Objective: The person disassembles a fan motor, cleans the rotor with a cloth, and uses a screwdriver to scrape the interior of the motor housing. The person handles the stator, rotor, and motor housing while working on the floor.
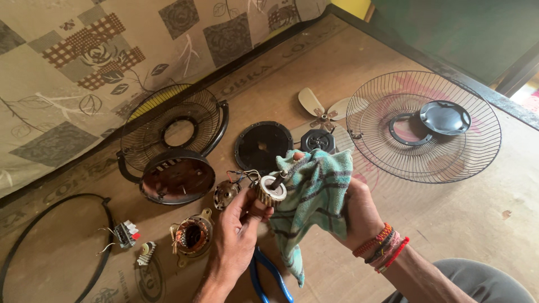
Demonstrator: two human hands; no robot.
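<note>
My left hand (238,235) grips a small round fan motor rotor (270,191) with a short shaft sticking up out of it. My right hand (359,213), wearing several thread bracelets at the wrist, holds a green checked cloth (311,196) wrapped against the rotor's shaft. Both hands meet above a brown board on the floor. The cloth hangs down between my wrists and hides most of my right fingers.
Fan parts lie around: a rear wire guard with motor housing (177,151), a front wire guard (424,126) with a round cap, a black round cover (263,147), a cream blade (324,109), a copper-wound stator (192,235), a switch block (126,233) and blue-handled pliers (269,275). A patterned mattress (84,62) borders the left.
</note>
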